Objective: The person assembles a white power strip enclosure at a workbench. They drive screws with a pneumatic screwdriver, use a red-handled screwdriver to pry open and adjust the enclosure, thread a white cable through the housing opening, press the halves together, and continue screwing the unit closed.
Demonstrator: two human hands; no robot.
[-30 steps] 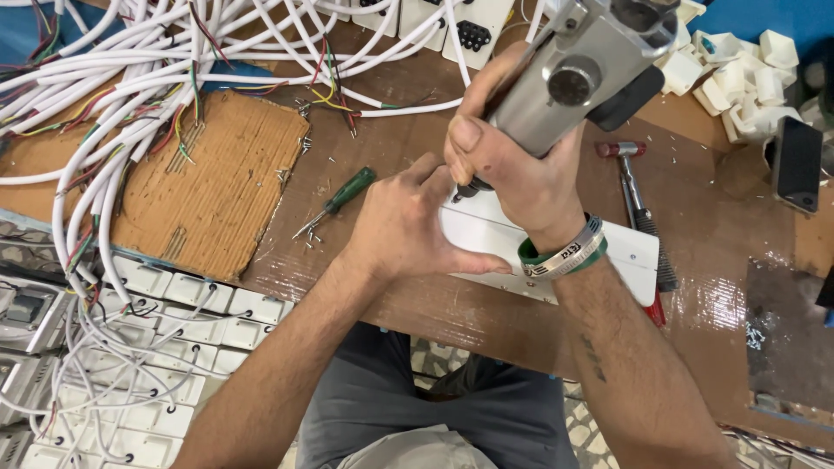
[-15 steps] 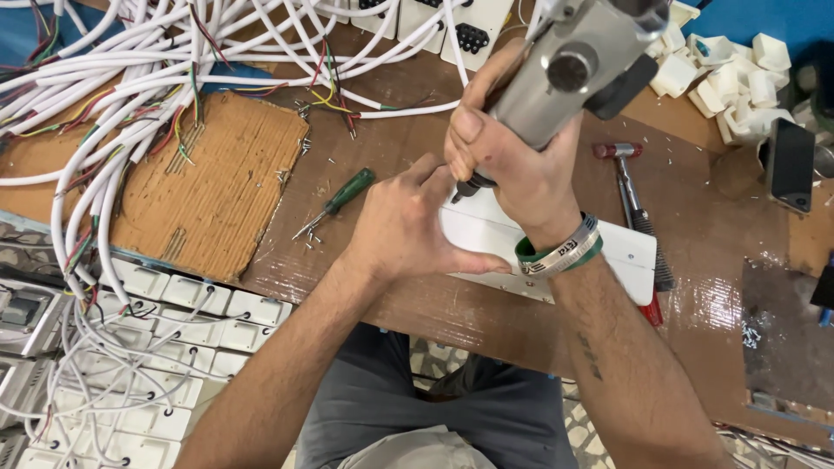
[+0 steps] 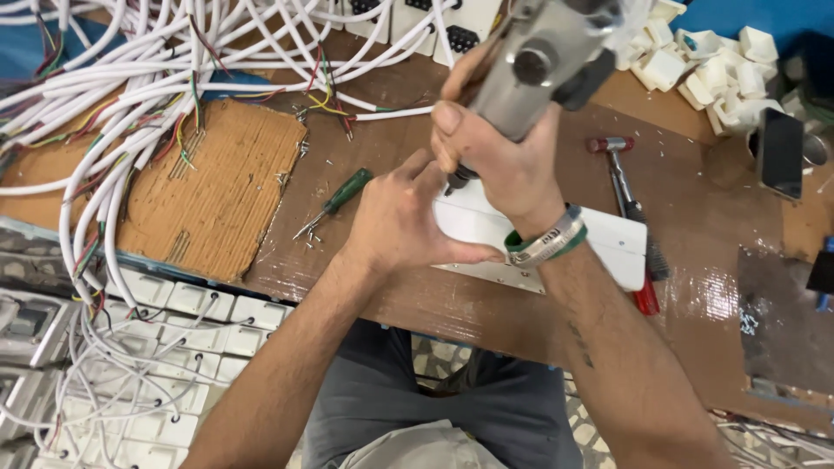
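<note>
My right hand [image 3: 504, 161] grips a grey power screwdriver [image 3: 543, 65] held upright, its dark tip pointing down onto a long white plastic box [image 3: 608, 243] that lies on the brown wooden table [image 3: 417, 295]. My left hand [image 3: 404, 217] rests on the left end of that white box, fingers curled beside the tool's tip and pressing the box down. A striped band sits on my right wrist. The spot where the tip meets the box is partly hidden by my hands.
A green-handled screwdriver [image 3: 334, 200] lies left of my hands, by a cardboard sheet [image 3: 213, 182]. White cables [image 3: 130, 78] with coloured wires spread over the back left. A hammer [image 3: 630, 208] lies right of the box. White plastic parts [image 3: 695, 56] and a dark phone [image 3: 780, 152] sit at back right.
My hands and the power screwdriver stay on the white box; the view has shifted only slightly.
</note>
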